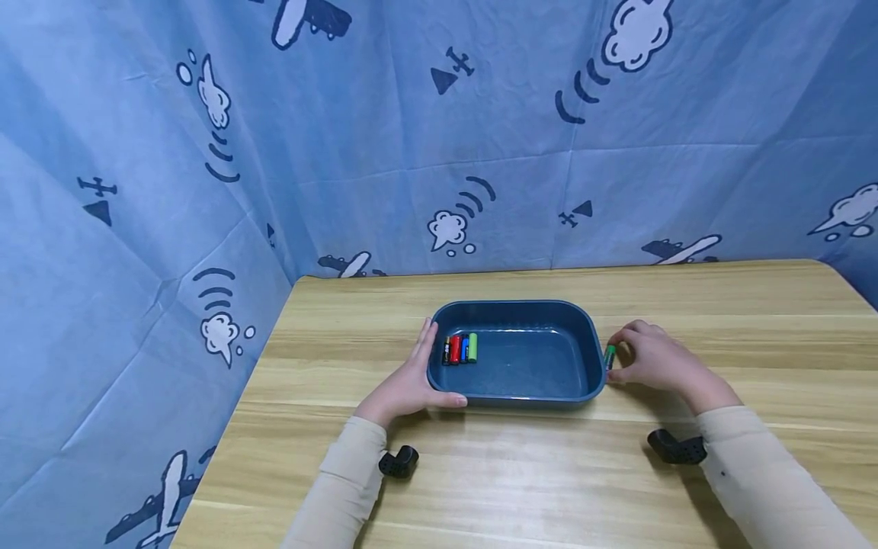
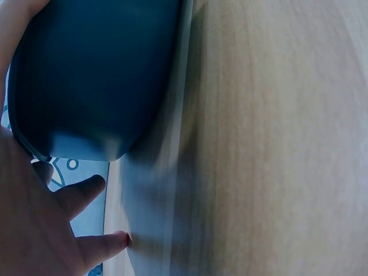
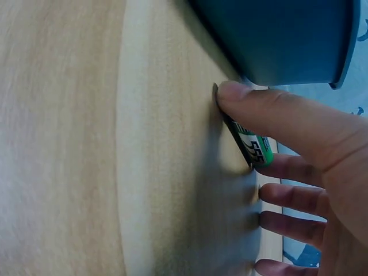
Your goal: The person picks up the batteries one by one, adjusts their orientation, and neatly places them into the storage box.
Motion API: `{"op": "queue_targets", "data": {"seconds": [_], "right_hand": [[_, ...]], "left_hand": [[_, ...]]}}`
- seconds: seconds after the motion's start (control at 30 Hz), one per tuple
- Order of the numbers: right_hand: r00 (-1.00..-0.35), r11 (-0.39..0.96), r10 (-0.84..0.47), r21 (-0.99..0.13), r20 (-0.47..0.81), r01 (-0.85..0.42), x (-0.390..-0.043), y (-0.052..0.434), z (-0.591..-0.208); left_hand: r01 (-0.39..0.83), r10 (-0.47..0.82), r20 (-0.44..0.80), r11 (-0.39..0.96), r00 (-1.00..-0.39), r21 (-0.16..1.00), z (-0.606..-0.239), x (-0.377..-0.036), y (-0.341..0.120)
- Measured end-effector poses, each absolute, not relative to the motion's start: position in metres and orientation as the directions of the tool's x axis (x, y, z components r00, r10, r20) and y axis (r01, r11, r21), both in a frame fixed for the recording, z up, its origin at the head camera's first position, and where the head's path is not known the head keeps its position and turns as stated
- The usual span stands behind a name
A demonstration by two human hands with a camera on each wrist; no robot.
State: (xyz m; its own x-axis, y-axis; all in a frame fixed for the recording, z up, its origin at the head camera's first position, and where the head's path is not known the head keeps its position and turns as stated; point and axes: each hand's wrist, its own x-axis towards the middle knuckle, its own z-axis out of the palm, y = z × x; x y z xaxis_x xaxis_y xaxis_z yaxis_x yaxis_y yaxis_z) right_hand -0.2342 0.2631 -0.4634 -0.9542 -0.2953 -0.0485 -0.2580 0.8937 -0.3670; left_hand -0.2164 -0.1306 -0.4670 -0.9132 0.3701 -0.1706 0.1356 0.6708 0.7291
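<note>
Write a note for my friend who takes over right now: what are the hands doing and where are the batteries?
Left hand: open, resting against the left end of the blue tray.
Right hand: pinches a green battery lying on the wooden table, just outside the tray's right end.
Done: four batteries lie side by side in the tray's left part.
Left: the green battery is not yet in the tray.

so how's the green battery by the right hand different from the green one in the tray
The green battery outside lies on the table beside the tray's right wall, pinched by the right hand; the green battery inside lies untouched in the tray's left end, in a row with other batteries. Both are green cylinders lying flat.
</note>
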Motion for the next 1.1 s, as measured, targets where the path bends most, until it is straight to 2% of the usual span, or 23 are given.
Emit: {"op": "queue_targets", "data": {"seconds": [0.67, 1.1], "right_hand": [[-0.966, 0.911, -0.256, -0.345, -0.039, -0.227, -0.233, 0.260, -0.463], [-0.948, 0.876, -0.318, -0.394, -0.036, -0.279, -0.240, 0.263, -0.445]], "left_hand": [[0.139, 0.372, -0.166, 0.667, -0.913, 0.732, -0.468, -0.216, -0.131], [0.141, 0.375, -0.164, 0.664, -0.912, 0.734, -0.467, -0.217, -0.131]]}}
